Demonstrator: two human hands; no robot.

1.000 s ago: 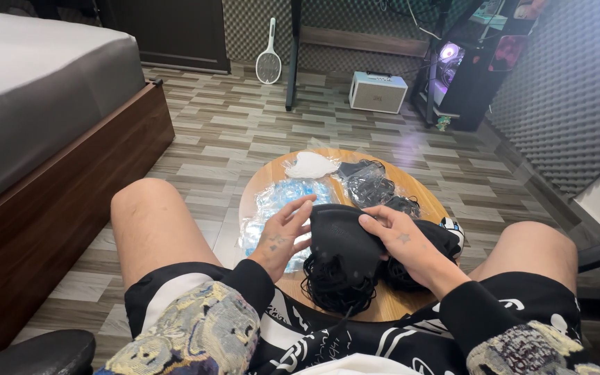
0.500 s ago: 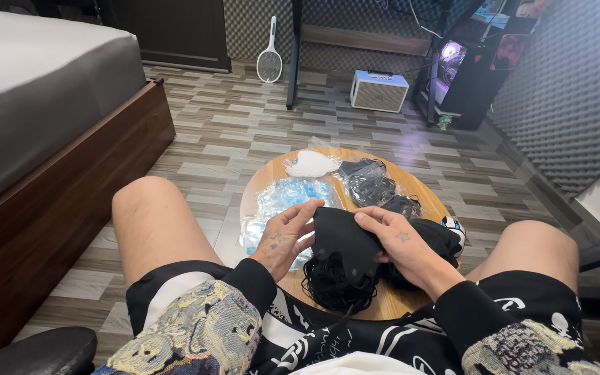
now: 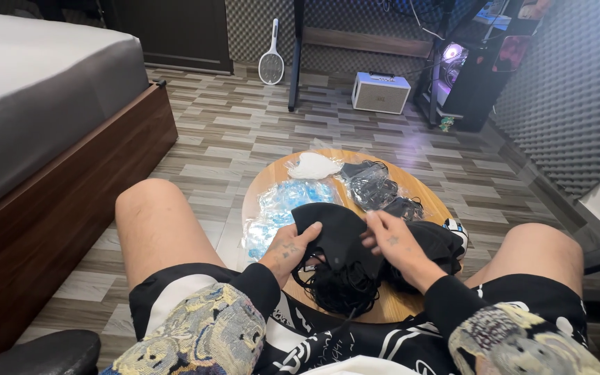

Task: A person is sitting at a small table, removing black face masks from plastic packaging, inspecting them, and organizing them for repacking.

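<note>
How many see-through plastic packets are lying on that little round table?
3 that I can make out: a packet with white contents at the far edge, one with dark contents to its right, and a bluish packet beside the left hand. The black masks may hide more.

Bright, even light fills the room and falls clearly on the round wooden table [image 3: 272, 182], which shows a soft sheen on its bare left rim; shadows beneath the table and beside the bed are gentle and short. Beyond the table, a computer tower [image 3: 453, 55] glows purple-white with a small burst of glare. The view is sharp at the table, while the wide lens bends and stretches lines near the edges.
</note>
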